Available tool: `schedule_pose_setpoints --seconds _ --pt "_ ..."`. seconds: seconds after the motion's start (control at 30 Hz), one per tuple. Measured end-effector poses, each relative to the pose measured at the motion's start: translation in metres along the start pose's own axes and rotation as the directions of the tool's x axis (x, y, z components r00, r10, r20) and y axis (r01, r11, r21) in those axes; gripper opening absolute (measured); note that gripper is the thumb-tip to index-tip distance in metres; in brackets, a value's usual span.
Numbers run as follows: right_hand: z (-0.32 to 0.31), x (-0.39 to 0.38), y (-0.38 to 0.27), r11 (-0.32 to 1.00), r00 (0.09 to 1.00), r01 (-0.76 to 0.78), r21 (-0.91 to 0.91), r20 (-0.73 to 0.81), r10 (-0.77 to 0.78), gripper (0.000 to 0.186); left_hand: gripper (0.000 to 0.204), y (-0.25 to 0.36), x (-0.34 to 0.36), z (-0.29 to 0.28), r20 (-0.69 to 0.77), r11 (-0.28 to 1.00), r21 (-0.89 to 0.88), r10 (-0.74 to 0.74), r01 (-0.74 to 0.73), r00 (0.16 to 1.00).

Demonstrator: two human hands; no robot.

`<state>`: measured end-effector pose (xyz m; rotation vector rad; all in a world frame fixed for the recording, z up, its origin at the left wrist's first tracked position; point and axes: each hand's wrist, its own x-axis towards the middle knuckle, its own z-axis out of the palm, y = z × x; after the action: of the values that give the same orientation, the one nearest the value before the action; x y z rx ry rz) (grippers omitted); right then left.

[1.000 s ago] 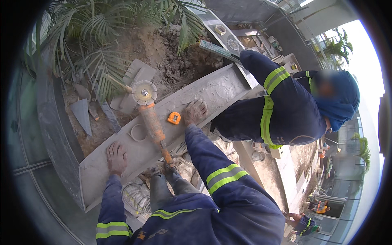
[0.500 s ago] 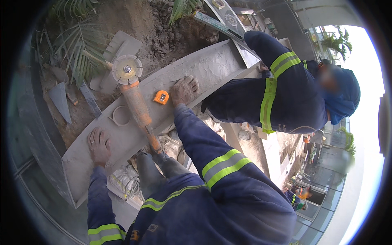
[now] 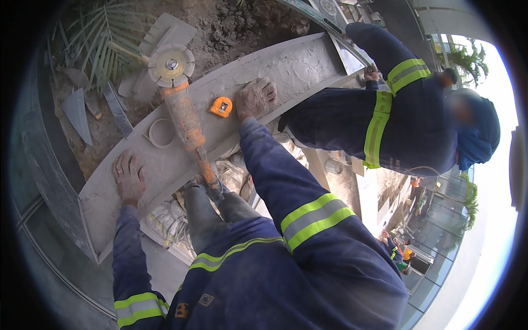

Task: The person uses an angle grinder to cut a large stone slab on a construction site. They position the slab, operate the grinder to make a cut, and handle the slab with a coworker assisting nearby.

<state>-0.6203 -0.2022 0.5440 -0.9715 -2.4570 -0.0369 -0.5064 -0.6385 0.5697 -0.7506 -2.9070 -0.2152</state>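
Apparently for support, we have bare left hand (image 3: 130, 180) and right hand (image 3: 256, 99) spread palm-down on the long, dusty grey stone slab (image 3: 302, 67).

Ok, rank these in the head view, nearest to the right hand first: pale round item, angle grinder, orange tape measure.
1. Orange tape measure: just left of the right hand.
2. Angle grinder: farther left.
3. Pale round item: left of the grinder.

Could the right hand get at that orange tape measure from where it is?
Probably yes: the right hand rests on the grey slab just beside the orange tape measure, with nothing visible between them.
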Motion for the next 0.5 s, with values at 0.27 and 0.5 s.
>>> schedule_pose_setpoints --seconds 0.27,0.5 --pt "-0.012 0.004 -0.005 0.998 0.991 -0.037 0.05 0.129 0.03 0.036 0.047 0.0 0.0 0.0 0.023 1.0 0.02 -0.019 0.019 1.0" --pt "-0.013 0.005 -0.003 1.0 1.0 -0.01 0.03 0.014 0.01 0.031 0.046 0.004 0.003 -0.004 0.034 1.0 -0.006 -0.003 0.004 0.999"
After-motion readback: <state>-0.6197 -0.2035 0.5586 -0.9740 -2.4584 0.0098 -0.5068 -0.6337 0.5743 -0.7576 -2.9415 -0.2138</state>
